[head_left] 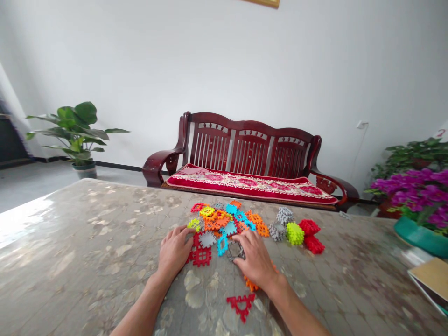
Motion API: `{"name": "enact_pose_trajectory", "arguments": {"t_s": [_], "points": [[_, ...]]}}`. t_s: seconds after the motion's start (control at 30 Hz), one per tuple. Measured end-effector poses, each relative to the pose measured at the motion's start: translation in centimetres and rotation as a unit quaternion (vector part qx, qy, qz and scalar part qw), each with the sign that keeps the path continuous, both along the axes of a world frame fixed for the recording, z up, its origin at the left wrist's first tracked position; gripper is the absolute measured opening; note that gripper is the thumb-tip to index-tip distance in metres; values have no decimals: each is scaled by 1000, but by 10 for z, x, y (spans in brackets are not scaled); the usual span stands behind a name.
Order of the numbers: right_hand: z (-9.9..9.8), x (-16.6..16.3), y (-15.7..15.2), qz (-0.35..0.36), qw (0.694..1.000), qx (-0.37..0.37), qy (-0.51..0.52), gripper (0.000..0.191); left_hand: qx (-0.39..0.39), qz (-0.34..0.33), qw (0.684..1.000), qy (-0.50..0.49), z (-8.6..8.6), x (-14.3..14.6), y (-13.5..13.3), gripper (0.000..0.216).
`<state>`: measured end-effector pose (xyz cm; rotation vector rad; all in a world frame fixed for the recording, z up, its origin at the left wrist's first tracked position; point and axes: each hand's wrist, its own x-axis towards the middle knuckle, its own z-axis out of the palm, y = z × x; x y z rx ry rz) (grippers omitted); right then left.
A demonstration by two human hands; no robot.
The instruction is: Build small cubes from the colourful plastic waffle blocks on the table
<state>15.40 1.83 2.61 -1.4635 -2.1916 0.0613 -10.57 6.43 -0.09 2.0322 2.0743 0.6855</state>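
Note:
A heap of flat interlocking plastic tiles (227,219) in orange, blue, grey, yellow and red lies on the patterned table (87,242). My left hand (174,249) rests at the heap's left edge, fingers curled over a red tile (200,255), beside a grey one (207,239). My right hand (256,259) lies palm down with its fingertips on a dark grey tile (234,250). An orange tile (250,283) sticks out from under the right wrist. A red triangular tile (241,304) lies alone nearer to me.
Built clusters stand to the right of the heap: grey (282,223), lime green (295,233) and red (311,235). A green pot of purple flowers (422,210) and a book (432,280) sit at the table's right edge. A dark wooden bench (245,158) stands behind.

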Motion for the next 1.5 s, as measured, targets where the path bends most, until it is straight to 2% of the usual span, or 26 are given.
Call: {"name": "enact_pose_trajectory", "arguments": {"t_s": [0.17,0.33,0.43,0.57,0.63,0.7,0.93,1.3,1.5], "points": [[1,-1,-3,67,997,25,-7,23,3,-2,1000,1,-1,0,0,33],[-2,2,-7,106,994,17,-13,18,0,-1,1000,1,1,0,-1,33],[0,2,-7,67,997,25,33,16,-2,0,1000,3,1,0,-1,33],[0,9,-1,-52,993,64,83,11,-4,0,1000,3,-1,0,0,33],[-2,14,2,-87,990,69,90,10,-1,0,1000,0,-1,0,0,33],[-5,19,4,-85,991,55,92,10,3,0,1000,-1,0,0,0,33],[-12,20,2,0,996,-3,88,27,-1,1,1000,1,1,1,0,34],[-21,24,9,10,985,-56,164,32,2,-2,1000,3,-2,0,1,33],[-21,26,13,-29,975,-46,215,30,6,0,1000,5,-1,0,0,33]]}}
